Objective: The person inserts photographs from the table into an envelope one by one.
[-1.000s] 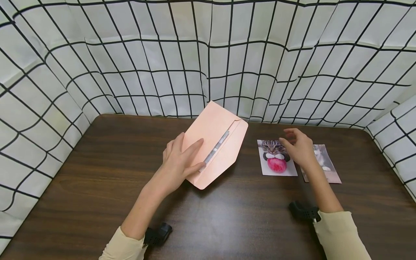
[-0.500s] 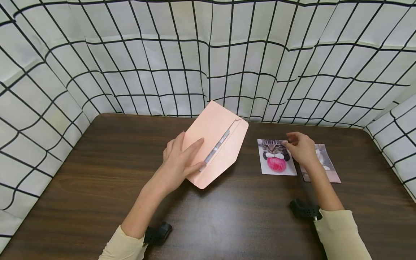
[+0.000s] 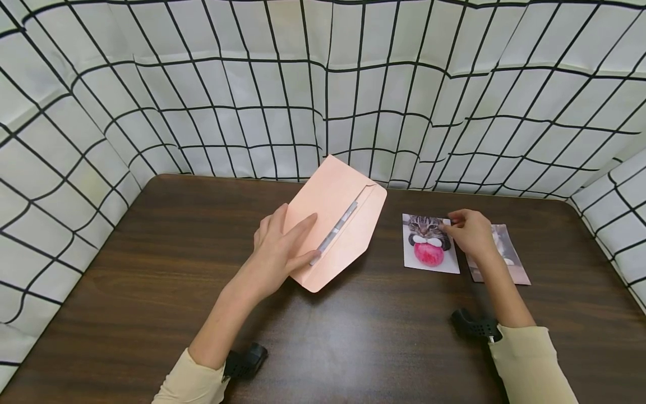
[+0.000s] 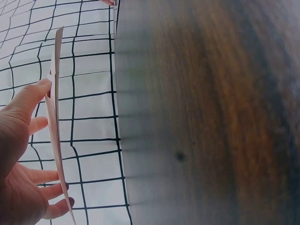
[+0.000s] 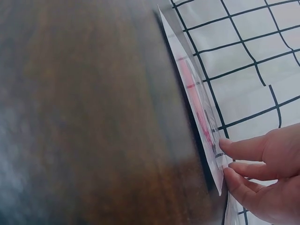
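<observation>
My left hand (image 3: 272, 247) holds a pale pink envelope (image 3: 329, 193) raised above the dark wooden table, with the thumb on its near face and fingers behind, as the left wrist view shows. Its flap is open, and the grey edge of something like a photo (image 3: 337, 229) peeks out of the slot. On the right, my right hand (image 3: 473, 234) pinches the right edge of a square photo (image 3: 429, 255) of a cat with a pink ball. In the right wrist view this cat photo (image 5: 197, 103) stands tilted, its edge off the table.
A second photo (image 3: 513, 264), greyish pink with a white animal, lies partly under my right hand and wrist. A white cloth with black grid lines (image 3: 323, 90) rises behind the table (image 3: 328, 348) and along its sides. Each wrist wears a black camera (image 3: 247, 362).
My right fingers have shifted slightly right on the cat photo and taken its edge; the photo has turned and lifted a little. The left hand and envelope have stayed nearly still.
</observation>
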